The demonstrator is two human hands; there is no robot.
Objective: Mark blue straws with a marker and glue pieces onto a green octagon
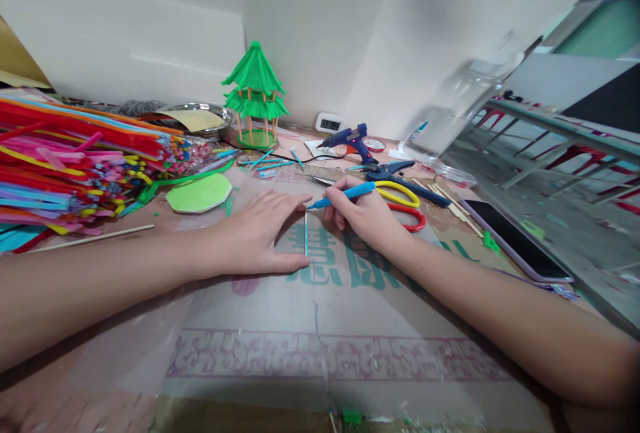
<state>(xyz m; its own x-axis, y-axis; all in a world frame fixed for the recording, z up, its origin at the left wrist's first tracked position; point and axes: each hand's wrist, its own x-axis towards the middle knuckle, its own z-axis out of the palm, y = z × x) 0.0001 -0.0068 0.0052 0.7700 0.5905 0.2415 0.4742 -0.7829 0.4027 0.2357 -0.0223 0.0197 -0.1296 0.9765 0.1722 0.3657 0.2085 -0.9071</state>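
A short thin stick [307,233], coloured blue along one side, lies on the clear sheet [280,313]. My left hand [255,233] steadies it, thumb at the near end and index finger at the far end. In my right hand [363,213] is a blue marker [345,194], pinched between thumb and fingers. The marker's tip points left, close to the stick's far end; whether it touches cannot be made out. Scissors [413,218] with yellow and red handles lie just beyond my right hand, blades partly hidden.
Bundled pipe cleaners [75,166] fill the left side near a green octagonal board [199,193]. At the back stand a green-roofed model pavilion [256,96], a small clock [329,122] and a blue glue gun [350,142]. Pliers [390,170] and a phone [515,240] lie right.
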